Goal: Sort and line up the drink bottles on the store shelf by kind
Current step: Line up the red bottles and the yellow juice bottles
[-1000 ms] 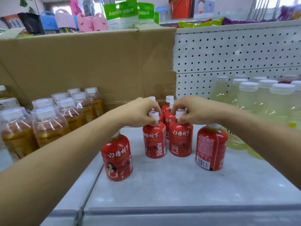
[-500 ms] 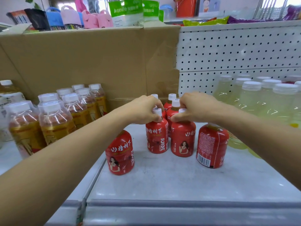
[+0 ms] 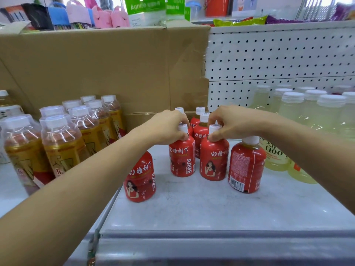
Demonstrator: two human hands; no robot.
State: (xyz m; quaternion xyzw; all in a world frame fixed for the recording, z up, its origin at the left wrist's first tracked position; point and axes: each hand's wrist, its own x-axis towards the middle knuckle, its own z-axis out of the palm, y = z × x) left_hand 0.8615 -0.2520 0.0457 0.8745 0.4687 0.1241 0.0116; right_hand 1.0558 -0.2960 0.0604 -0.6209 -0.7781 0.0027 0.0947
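L hand [image 3: 169, 127] is gripping the cap of one red juice bottle [image 3: 182, 160]. R hand [image 3: 228, 123] is pinching the neighbour bottle [image 3: 214, 162]. Both are standing on the shelf [image 3: 192, 208]. Risk: top-only holds could be tipping them into rear btls [image 3: 200, 131].

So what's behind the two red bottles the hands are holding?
More red bottles with white caps, three caps showing, then the cardboard box. The held bottles and the left hand and right hand hide their lower parts.
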